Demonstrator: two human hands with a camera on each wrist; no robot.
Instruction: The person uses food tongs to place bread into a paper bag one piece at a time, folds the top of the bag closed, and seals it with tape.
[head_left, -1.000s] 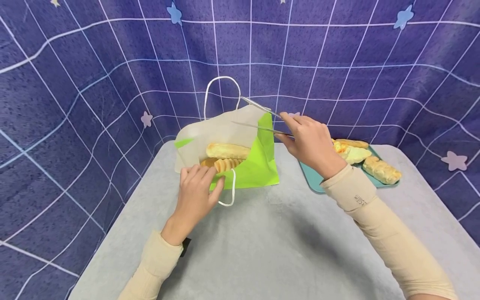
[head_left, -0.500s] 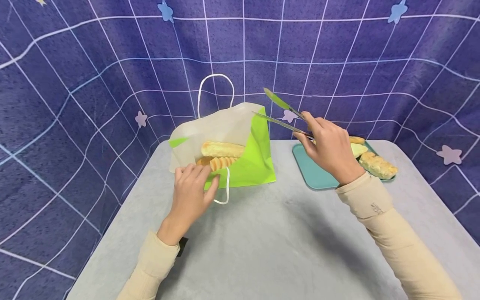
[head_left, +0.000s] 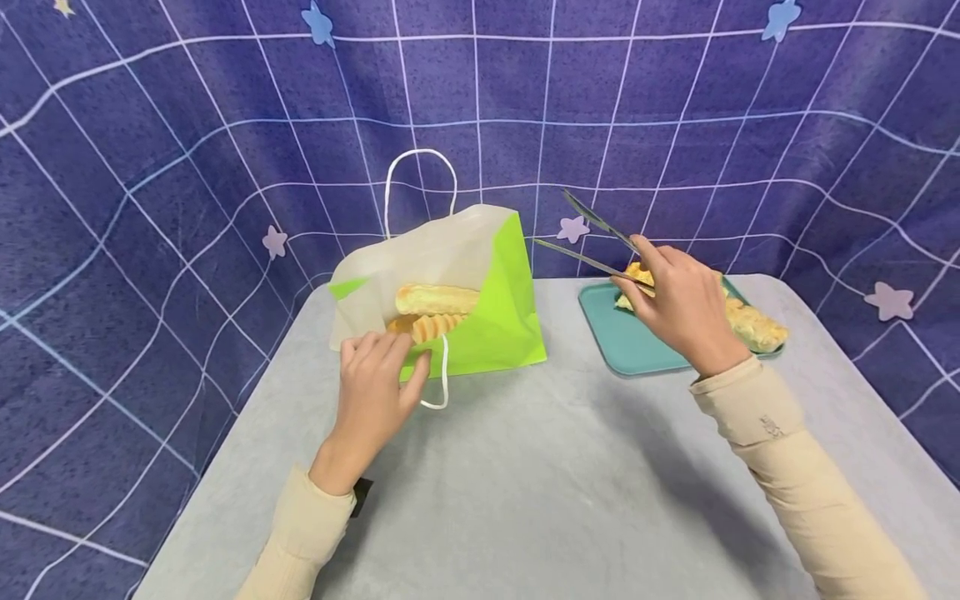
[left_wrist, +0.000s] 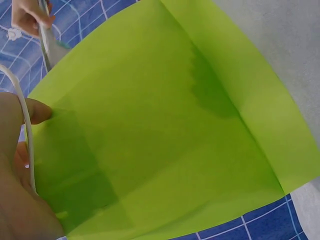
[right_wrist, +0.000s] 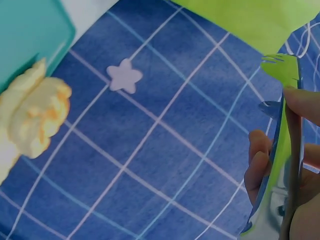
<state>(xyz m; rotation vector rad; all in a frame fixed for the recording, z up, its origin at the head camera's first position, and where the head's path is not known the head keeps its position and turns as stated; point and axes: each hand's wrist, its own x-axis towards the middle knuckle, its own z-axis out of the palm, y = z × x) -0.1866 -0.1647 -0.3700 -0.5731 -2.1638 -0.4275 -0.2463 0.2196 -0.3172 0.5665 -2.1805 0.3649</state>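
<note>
Tongs (right_wrist: 286, 150), thin and shiny with two arms spread apart, are gripped by the right hand (head_left: 684, 300). The left hand (head_left: 375, 379) holds the front edge of a green bag (head_left: 510, 321) with bread (head_left: 437, 300) inside. One second ago the tongs reached across the bag; now they hang right of it, near the blue-green tray (head_left: 626, 343).

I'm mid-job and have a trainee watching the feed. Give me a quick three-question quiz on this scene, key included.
1. Which hand holds the shiny metal tongs?
2. True or false: the tongs are gripping something between their arms.
3. Fill in: long golden bread lies in the lime-green bag with a white lining, and more lies on the ____.

Key:
1. The right hand.
2. False; the arms stand apart with nothing between them.
3. Flat teal tray with rounded corners.
</note>
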